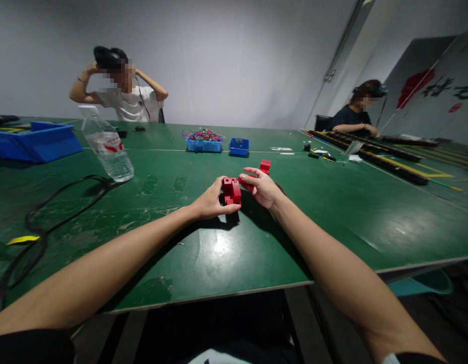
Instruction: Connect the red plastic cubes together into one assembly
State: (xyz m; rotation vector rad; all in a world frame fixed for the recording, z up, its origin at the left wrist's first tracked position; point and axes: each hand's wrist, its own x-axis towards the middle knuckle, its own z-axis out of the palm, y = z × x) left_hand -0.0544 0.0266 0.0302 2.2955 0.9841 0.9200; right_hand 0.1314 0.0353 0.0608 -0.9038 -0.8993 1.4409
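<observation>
A red plastic block assembly [232, 191] rests on the green table [218, 253] in front of me. My left hand [210, 202] grips its left side with thumb and fingers closed around it. My right hand [261, 188] is closed on the right side, pinching a small red piece that I cannot see well. A separate red block [265, 166] stands on the table just behind my right hand, apart from it.
A clear water bottle [108, 147] stands at left beside a black cable [47, 212]. Blue bins [34, 140] [204, 144] [239, 146] sit further back. One person sits across the table, another at right near long black strips [389, 159].
</observation>
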